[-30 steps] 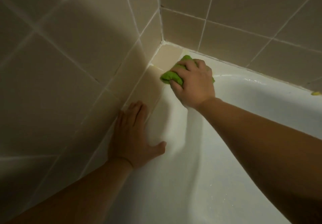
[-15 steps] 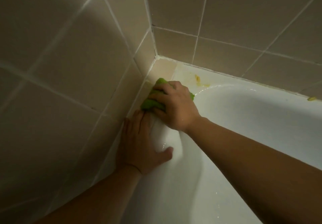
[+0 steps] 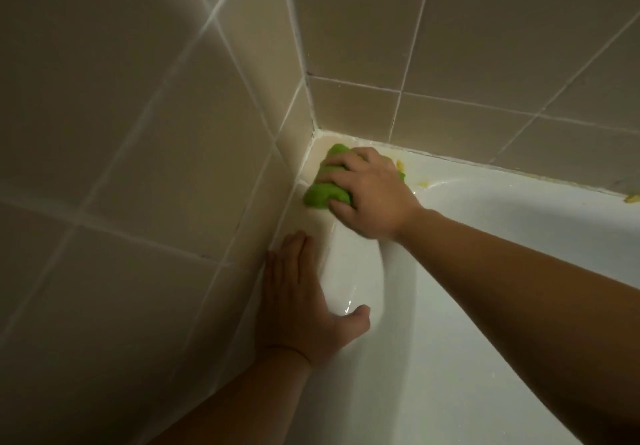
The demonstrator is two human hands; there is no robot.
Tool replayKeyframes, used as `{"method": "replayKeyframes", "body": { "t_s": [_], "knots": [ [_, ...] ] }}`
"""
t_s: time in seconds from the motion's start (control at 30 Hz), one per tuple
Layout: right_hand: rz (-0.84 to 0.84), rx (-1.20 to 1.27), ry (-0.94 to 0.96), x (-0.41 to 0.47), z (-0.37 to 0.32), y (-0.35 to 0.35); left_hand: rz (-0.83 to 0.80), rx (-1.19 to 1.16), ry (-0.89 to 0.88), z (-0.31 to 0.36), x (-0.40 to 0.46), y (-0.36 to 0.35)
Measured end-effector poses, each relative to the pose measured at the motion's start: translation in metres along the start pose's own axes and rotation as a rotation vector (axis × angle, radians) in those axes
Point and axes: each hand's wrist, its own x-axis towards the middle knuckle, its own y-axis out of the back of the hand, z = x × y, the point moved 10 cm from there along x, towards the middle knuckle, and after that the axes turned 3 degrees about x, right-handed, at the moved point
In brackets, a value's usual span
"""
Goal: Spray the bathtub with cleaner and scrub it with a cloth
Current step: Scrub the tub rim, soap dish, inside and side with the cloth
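The right hand [image 3: 372, 195] is pressing the green cloth [image 3: 323, 193], bunched under its curled fingers [image 3: 337, 162], into the bathtub [image 3: 485, 271] corner; left hand [image 3: 304, 302] is bracing flat, fingers spread. Yellow residue [image 3: 401, 166] just beyond the fingers is needing firm, overlapping strokes.
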Motion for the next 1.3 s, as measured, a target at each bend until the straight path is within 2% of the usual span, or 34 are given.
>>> {"method": "replayKeyframes", "body": {
  "t_s": [0.07, 0.13, 0.23, 0.3, 0.4, 0.5, 0.63, 0.7, 0.8, 0.97, 1.17, 1.3],
  "knots": [
    [0.044, -0.040, -0.121, 0.018, 0.009, 0.008, 0.004, -0.007, -0.005, 0.001, 0.002, -0.001],
    [0.053, -0.066, -0.154, 0.032, -0.003, 0.005, 0.013, -0.009, -0.018, 0.003, 0.006, -0.001],
    [-0.007, -0.013, -0.025, 0.020, -0.023, -0.007, 0.027, 0.002, -0.042, 0.007, 0.012, -0.002],
    [-0.016, 0.012, 0.006, 0.000, -0.011, -0.002, 0.021, 0.013, -0.049, 0.008, 0.012, -0.003],
    [0.066, -0.026, -0.148, -0.014, 0.026, 0.020, 0.011, 0.022, -0.042, 0.008, 0.015, -0.005],
    [0.138, -0.089, -0.229, -0.015, 0.022, 0.023, -0.006, 0.039, -0.045, 0.011, 0.021, -0.006],
    [0.116, -0.137, -0.073, -0.023, 0.000, 0.017, -0.041, 0.058, -0.040, 0.015, 0.026, -0.008],
    [0.181, -0.242, -0.020, -0.037, 0.003, 0.026, -0.046, 0.065, -0.038, 0.016, 0.028, -0.009],
    [0.314, -0.327, -0.057, -0.063, 0.017, 0.037, -0.043, 0.064, -0.046, 0.018, 0.031, -0.010],
    [0.328, -0.217, -0.270, -0.060, 0.054, 0.047, -0.041, 0.066, -0.043, 0.019, 0.034, -0.010],
    [0.241, -0.122, -0.196, -0.062, 0.061, 0.050, -0.010, 0.067, -0.062, 0.023, 0.036, -0.008],
    [0.276, -0.094, -0.288, -0.089, 0.084, 0.058, -0.026, 0.086, -0.078, 0.024, 0.042, -0.010]
  ]
}}
